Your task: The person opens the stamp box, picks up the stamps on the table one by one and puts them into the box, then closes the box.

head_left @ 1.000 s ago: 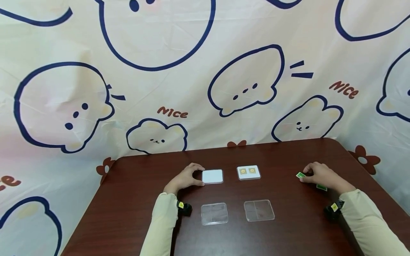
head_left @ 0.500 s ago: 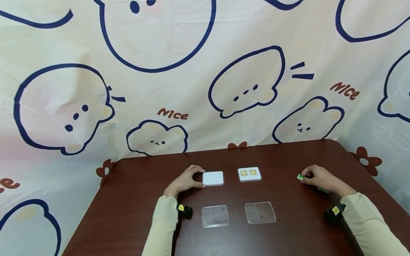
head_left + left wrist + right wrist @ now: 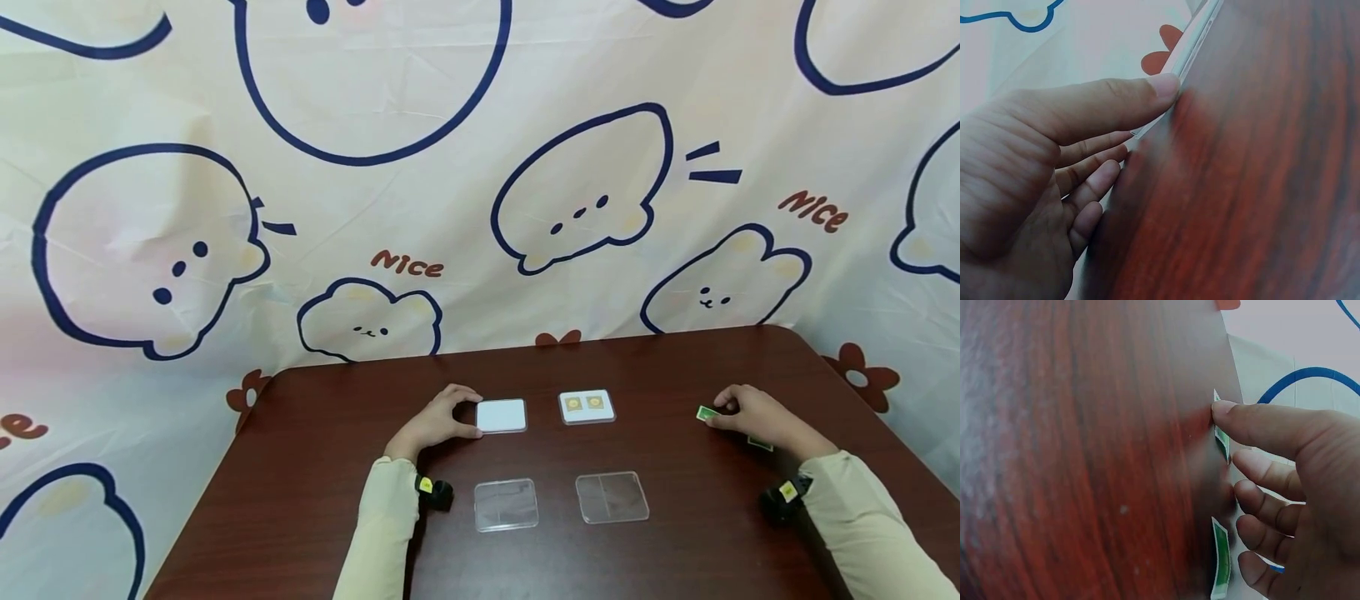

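On the table's left half, my left hand [image 3: 432, 422] grips the left end of a clear flat case [image 3: 502, 416] with a white face. In the left wrist view its thumb lies on the near edge of that case [image 3: 1188, 51]. At the right, my right hand [image 3: 757, 417] holds a small green card with a pale border [image 3: 705, 413] by thumb and forefinger at the tabletop. The right wrist view shows the thumb on this card [image 3: 1222, 439] and the forefinger beside its lower end. A second green card [image 3: 1220, 559] lies under the other fingers.
A similar case [image 3: 587, 407] with two yellow squares on white lies to the right of the held one. Nearer me lie two clear covers [image 3: 506, 505], each with a line across it. A patterned cloth [image 3: 465, 208] hangs behind the dark wooden table [image 3: 300, 500].
The green card in my right hand has turned slightly, and the forefinger has lifted a little from the thumb. My left hand and the cases stay in place; the view shifts slightly.
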Demonstrator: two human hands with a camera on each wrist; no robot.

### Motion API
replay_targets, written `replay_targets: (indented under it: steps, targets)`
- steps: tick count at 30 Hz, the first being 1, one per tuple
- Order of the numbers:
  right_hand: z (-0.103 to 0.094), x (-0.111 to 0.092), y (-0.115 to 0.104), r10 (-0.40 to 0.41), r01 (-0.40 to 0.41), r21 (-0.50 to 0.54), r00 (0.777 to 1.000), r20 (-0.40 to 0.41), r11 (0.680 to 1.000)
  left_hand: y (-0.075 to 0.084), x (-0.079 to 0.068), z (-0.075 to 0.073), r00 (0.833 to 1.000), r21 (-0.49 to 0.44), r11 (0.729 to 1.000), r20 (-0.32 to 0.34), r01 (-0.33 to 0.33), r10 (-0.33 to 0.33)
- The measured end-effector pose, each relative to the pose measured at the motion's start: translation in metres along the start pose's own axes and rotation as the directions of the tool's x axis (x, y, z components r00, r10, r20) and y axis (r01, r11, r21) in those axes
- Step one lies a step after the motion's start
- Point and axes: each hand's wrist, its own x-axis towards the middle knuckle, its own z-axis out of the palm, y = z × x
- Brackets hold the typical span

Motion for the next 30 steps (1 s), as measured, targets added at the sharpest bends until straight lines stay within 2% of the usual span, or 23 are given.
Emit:
replay_targets:
  steps: [15, 21, 30]
  targets:
    - [0.004, -0.002, -0.006, 0.013, -0.013, 0.052, 1.000, 0.016, 0.999, -0.002, 0.001, 0.001, 1.000, 0.027, 1.000, 0.006, -0.008, 0.008]
    - [0.006, 0.001, -0.006, -0.010, 0.010, 0.033, 1.000, 0.008, 0.999, -0.004, 0.001, 0.001, 1.000, 0.037, 0.999, 0.002, -0.020, 0.020]
    - [0.007, 0.009, -0.010, -0.069, 0.069, 0.020, 0.997, 0.039, 0.997, -0.003, 0.002, 0.000, 1.000, 0.012, 1.000, 0.009, 0.006, -0.006]
